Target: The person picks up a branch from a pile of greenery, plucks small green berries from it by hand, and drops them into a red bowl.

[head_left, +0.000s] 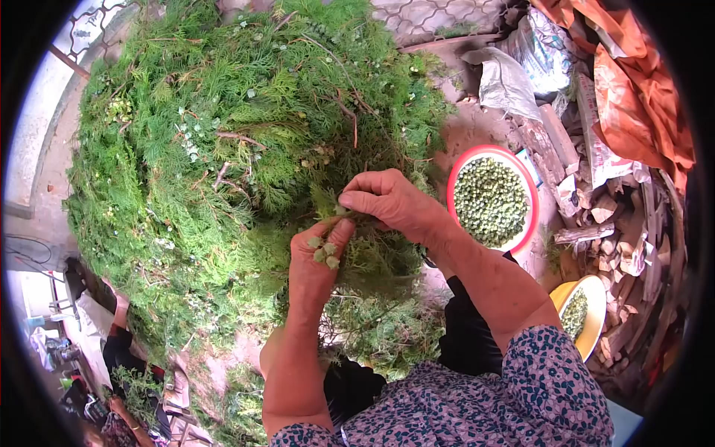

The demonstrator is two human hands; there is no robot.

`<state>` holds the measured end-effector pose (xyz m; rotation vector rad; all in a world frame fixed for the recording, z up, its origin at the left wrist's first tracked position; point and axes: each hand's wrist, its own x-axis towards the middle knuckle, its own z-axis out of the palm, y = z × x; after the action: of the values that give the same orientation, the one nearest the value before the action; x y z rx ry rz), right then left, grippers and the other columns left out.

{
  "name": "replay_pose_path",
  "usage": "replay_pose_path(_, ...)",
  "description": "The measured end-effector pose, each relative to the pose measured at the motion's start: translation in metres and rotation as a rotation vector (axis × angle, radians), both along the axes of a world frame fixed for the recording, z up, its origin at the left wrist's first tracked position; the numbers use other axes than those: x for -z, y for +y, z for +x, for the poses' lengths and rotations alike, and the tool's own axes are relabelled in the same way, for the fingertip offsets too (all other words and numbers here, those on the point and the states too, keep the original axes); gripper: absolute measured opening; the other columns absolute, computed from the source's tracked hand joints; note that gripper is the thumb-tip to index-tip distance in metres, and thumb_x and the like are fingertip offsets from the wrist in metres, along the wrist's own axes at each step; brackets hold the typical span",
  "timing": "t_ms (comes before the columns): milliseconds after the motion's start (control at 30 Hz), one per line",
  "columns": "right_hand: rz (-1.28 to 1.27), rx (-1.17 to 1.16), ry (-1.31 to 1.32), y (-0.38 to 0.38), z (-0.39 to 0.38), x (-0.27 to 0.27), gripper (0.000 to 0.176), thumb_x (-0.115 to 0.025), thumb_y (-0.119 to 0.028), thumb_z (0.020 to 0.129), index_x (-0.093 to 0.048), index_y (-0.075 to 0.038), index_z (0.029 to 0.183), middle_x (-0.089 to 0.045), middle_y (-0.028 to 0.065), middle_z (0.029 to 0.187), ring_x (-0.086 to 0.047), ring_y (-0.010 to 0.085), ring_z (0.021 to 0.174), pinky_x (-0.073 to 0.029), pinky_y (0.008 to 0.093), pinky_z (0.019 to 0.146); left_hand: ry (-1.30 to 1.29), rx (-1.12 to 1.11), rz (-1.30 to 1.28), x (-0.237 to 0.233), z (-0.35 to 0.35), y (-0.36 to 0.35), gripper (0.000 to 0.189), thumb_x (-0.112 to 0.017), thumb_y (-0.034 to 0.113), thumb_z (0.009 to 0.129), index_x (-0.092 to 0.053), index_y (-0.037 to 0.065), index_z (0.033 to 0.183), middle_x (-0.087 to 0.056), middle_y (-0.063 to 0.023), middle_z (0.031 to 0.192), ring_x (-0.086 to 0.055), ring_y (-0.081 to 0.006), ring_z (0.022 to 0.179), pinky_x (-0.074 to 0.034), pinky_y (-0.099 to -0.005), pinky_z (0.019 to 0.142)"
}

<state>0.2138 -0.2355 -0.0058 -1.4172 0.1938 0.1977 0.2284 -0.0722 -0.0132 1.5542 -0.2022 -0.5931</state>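
Note:
My left hand (316, 257) is closed around a green conifer sprig, and a few pale green cones (326, 253) show over its thumb. Just above and to the right, my right hand (387, 200) pinches the same sprig with thumb and forefinger. Feathery leaves (324, 201) stick out beyond the fingers. Both hands are close together over the near side of a large heap of cut conifer branches (223, 149). More small cones and brown twigs show across the heap.
Right of my hands stands a red-rimmed basin (452, 195) with many green cones. A yellow bowl (593, 316) with cones sits near my right elbow. Split firewood (607, 246), sacks (506, 82) and an orange tarp (633, 97) line the right side. Another person's arm (119, 309) reaches in at lower left.

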Motion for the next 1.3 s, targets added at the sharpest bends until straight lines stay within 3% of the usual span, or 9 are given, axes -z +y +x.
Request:
replay_pose_path(100,0.101,-0.012,0.084,0.0,-0.002,-0.002,0.022,-0.061,-0.024,0.081,-0.061,-0.002,0.082,-0.051,-0.004,0.062,-0.04,0.0024,0.053,-0.032,0.0204,0.044,-0.038,-0.044,0.071,-0.003,0.0,0.0,0.024,-0.065,0.017,0.081,-0.063,-0.003,0.095,-0.061,-0.0003,0.078,-0.05,-0.0061,0.07,-0.041,-0.0213,0.064)
replay_pose_path(167,0.033,-0.032,-0.026,0.002,-0.003,0.0,0.023,-0.059,-0.024,0.083,-0.061,-0.002,0.082,-0.05,-0.0028,0.062,-0.041,0.0032,0.054,-0.033,0.0215,0.046,0.043,-0.161,-0.123,0.004,-0.003,-0.002,0.021,-0.067,0.014,0.078,-0.063,-0.002,0.09,-0.06,-0.0003,0.077,-0.052,-0.0074,0.069,-0.042,-0.0225,0.063)
replay_pose_path(400,-0.137,0.009,-0.253,0.007,-0.001,0.015,0.026,-0.055,-0.028,0.086,-0.059,-0.003,0.079,-0.047,-0.0032,0.062,-0.039,0.0035,0.051,-0.031,0.0208,0.042,0.09,-0.222,-0.227,0.01,-0.002,-0.005,0.021,-0.07,0.012,0.073,-0.062,0.0,0.089,-0.06,-0.0003,0.074,-0.052,-0.0062,0.064,-0.041,-0.0208,0.057)
replay_pose_path(467,0.243,0.068,0.154,0.011,-0.005,0.007,0.024,-0.055,-0.03,0.086,-0.057,-0.007,0.078,-0.044,-0.0038,0.061,-0.035,0.0038,0.047,-0.027,0.0201,0.038,0.142,-0.24,-0.161,-0.002,-0.002,-0.006,0.021,-0.07,0.012,0.071,-0.062,0.001,0.087,-0.059,-0.0002,0.071,-0.051,-0.0065,0.06,-0.039,-0.0196,0.054)
replay_pose_path(667,0.656,-0.005,0.286,0.003,-0.009,0.004,0.022,-0.053,-0.032,0.087,-0.056,-0.011,0.082,-0.047,-0.0052,0.062,-0.036,0.0023,0.044,-0.028,0.017,0.037,0.246,-0.224,-0.218,-0.009,0.0,0.0,0.016,-0.067,0.009,0.07,-0.061,0.001,0.083,-0.056,-0.0002,0.065,-0.047,-0.0073,0.052,-0.036,-0.02,0.046)
replay_pose_path(867,0.294,-0.013,0.123,0.004,-0.008,-0.003,0.023,-0.054,-0.028,0.087,-0.055,-0.006,0.083,-0.045,-0.0034,0.061,-0.039,0.0045,0.044,-0.027,0.0183,0.038,0.23,-0.196,-0.158,-0.003,0.003,0.004,0.018,-0.07,0.007,0.068,-0.065,-0.002,0.083,-0.059,0.0001,0.067,-0.049,-0.0066,0.058,-0.039,-0.0205,0.056)
replay_pose_path(1067,0.154,-0.047,0.093,0.007,-0.012,-0.012,0.016,-0.06,-0.02,0.082,-0.056,-0.005,0.082,-0.045,-0.0033,0.06,-0.04,0.0036,0.046,-0.027,0.019,0.038,0.142,-0.184,-0.129,-0.005,0.001,0.0,0.017,-0.069,0.008,0.068,-0.065,-0.003,0.081,-0.06,0.0,0.069,-0.051,-0.0065,0.062,-0.039,-0.0206,0.06)
replay_pose_path(1267,0.46,0.075,0.236,-0.011,-0.013,0.013,0.013,-0.062,-0.019,0.081,-0.056,-0.008,0.081,-0.048,-0.0027,0.061,-0.039,0.004,0.044,-0.026,0.0172,0.038,0.144,-0.149,-0.085,-0.006,-0.001,-0.001,0.017,-0.07,0.01,0.068,-0.066,0.0,0.081,-0.059,0.0015,0.067,-0.048,-0.0053,0.061,-0.037,-0.0194,0.058)
replay_pose_path(1300,0.315,0.16,0.215,-0.027,-0.013,0.012,0.012,-0.061,-0.018,0.081,-0.056,-0.008,0.081,-0.048,-0.0015,0.06,-0.041,0.0057,0.048,-0.027,0.0183,0.038,0.09,-0.127,-0.069,-0.005,-0.002,0.0,0.017,-0.071,0.013,0.069,-0.066,0.001,0.081,-0.059,0.0021,0.067,-0.048,-0.005,0.06,-0.035,-0.0196,0.056)
